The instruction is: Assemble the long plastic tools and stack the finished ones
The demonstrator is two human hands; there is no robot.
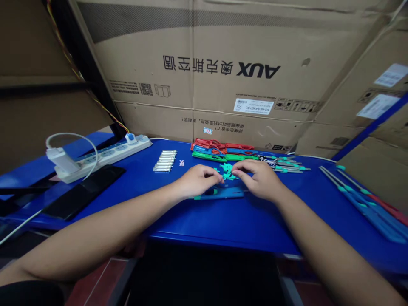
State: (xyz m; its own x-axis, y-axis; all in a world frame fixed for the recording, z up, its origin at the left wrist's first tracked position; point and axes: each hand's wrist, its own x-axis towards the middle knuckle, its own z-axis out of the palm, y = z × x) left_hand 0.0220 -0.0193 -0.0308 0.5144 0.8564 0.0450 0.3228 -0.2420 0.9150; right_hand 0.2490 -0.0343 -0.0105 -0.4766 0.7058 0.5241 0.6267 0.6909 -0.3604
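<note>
My left hand (201,182) has its thumb and fingers pressed together, with the tips just left of a small pile of turquoise plastic pieces (228,171). On the other side, my right hand (259,177) pinches at the pile's right edge. Whatever either pinch holds is too small to make out. Below my fingers lies a long blue plastic part (232,193) with a slot near its right end; my left hand partly covers its left portion. Behind the pile are stacked red handles (204,144), blue handles (204,150) and green handles (208,157).
On the blue table (197,221), metal rods with turquoise sleeves (288,163) lie right of the handles. Silvery cylinders (165,160) are lined up at left, near a power strip (117,152) and a black phone-like slab (86,191). Assembled blue-handled tools (366,206) lie far right. Cardboard (216,89) stands behind.
</note>
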